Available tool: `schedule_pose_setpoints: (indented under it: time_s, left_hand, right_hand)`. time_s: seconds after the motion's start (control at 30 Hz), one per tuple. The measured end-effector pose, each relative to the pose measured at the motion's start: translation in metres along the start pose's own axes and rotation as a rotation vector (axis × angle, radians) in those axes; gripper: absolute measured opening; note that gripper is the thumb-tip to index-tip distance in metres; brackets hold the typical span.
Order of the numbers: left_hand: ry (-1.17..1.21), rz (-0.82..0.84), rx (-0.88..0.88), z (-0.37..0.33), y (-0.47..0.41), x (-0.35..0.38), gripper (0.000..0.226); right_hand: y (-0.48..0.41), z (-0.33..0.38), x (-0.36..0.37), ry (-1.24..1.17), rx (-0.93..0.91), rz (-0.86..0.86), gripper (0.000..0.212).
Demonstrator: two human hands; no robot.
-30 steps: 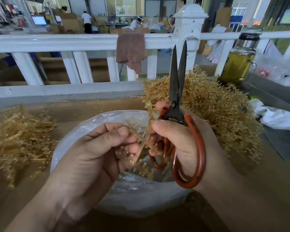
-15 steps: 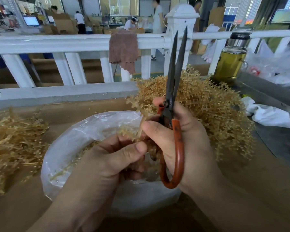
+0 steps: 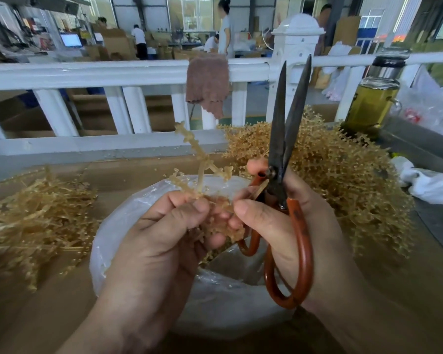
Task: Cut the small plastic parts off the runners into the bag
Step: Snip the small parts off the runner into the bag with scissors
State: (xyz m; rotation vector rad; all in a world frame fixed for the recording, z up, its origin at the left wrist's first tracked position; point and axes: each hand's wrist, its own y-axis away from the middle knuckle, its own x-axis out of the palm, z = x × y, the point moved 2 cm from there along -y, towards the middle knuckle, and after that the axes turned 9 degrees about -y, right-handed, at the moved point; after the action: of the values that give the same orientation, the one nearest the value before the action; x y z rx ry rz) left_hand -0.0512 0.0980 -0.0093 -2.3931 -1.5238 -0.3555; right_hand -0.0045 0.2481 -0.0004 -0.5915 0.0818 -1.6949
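Both hands are up over the bag. The left hand (image 3: 159, 238) has its thumb and fingers curled round a tan runner (image 3: 200, 163), pinching it near the base so that one branched stem stands up and leans slightly left, small parts knobbed along its arms. The right hand (image 3: 281, 226) grips the scissors (image 3: 283, 154), fingers wrapped round the orange handles, thumb forward at the runner's tangled lower end, right against the left fingertips. The dark blades point straight up, their tips a little apart, clear of the runner and to its right. Directly under the hands sits the bag (image 3: 113, 226), white and translucent, mouth open upward, a scatter of tan bits visible inside below the fingers. The bag rests on the brown counter (image 3: 49, 315). Left of it lies a loose heap of straight, straw-like runners (image 3: 36, 215); behind the right hand rises a big bushy mound of runners (image 3: 348, 180) thick with parts. Further right lies crumpled white plastic (image 3: 432, 183). At the far edge runs a white railing (image 3: 113, 72) with a brown cloth (image 3: 207, 83) draped over it, and a glass bottle (image 3: 371, 103) of yellow-green liquid stands by it. People move blurred in the workshop beyond.
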Motion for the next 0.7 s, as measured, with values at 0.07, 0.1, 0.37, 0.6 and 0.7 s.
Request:
schedule_pose_setpoints:
  time_s: [0.07, 0.1, 0.37, 0.6, 0.7]
  left_hand:
    - [0.036, -0.017, -0.004, 0.001, 0.0, 0.0, 0.01]
    - [0.051, -0.022, -0.004, 0.001, 0.0, 0.0, 0.009]
    - [0.108, -0.079, 0.034, -0.002, -0.005, -0.007, 0.01]
    - [0.173, -0.122, 0.131, -0.019, -0.011, -0.027, 0.011]
    - [0.174, -0.107, 0.178, -0.023, -0.012, -0.031, 0.017]
  right_hand:
    - [0.001, 0.0, 0.002, 0.021, -0.036, -0.009, 0.042]
    - [0.001, -0.001, 0.002, 0.064, -0.065, -0.011, 0.043]
    - [0.008, 0.012, 0.006, 0.363, -0.23, 0.111, 0.042]
    - [-0.01, 0.013, -0.018, 0.946, -0.02, 0.216, 0.037]
    - [-0.011, 0.006, -0.018, 1.043, 0.089, 0.27, 0.044]
